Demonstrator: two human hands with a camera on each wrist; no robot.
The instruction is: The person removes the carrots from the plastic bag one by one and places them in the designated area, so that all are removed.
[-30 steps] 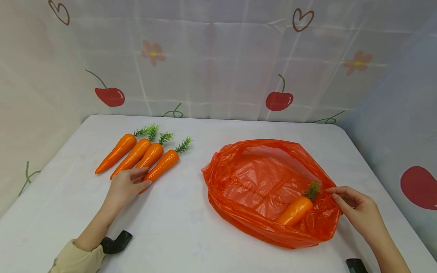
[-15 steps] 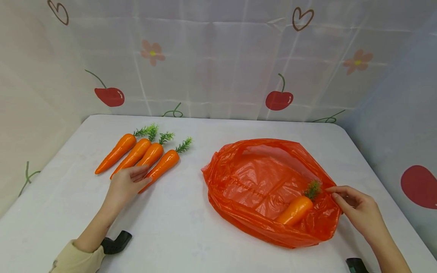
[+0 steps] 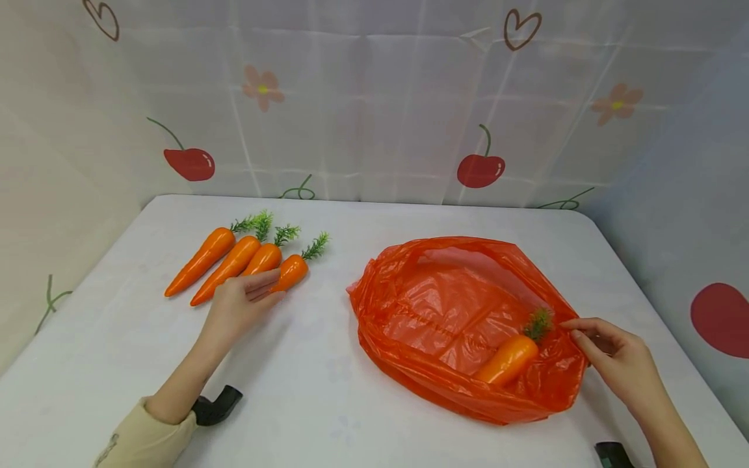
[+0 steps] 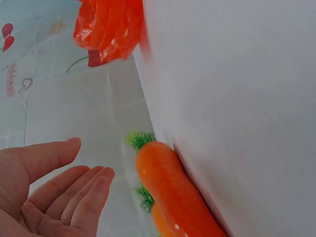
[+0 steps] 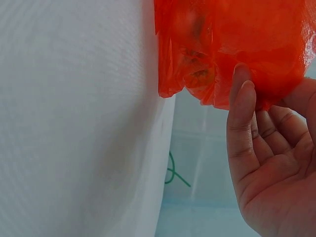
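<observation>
My left hand [image 3: 236, 311] hovers over the nearest carrot [image 3: 294, 269] of a row of several carrots with green tops, covering its lower part in the head view. From the left wrist, that hand's fingers [image 4: 89, 197] are loosely bent and spread from the thumb, with a gap between them and the carrot [image 4: 165, 173]. An orange-red plastic bag [image 3: 418, 385] lies with its mouth wide on the right. One carrot [image 3: 508, 361] shows inside it, tip hidden. My right hand [image 3: 623, 357] pinches the bag's right rim between thumb and fingers.
Other carrots [image 3: 201, 260] lie side by side at the left of the white table [image 3: 333, 364]. A curtain [image 3: 363, 110] with printed cherries and flowers hangs behind the table. Black wrist straps [image 3: 216, 406] show at both forearms.
My left hand has risen slightly and shifted up and right along the nearest carrot. Its carrots stay where they were. The right hand keeps its pinch on the bag.
</observation>
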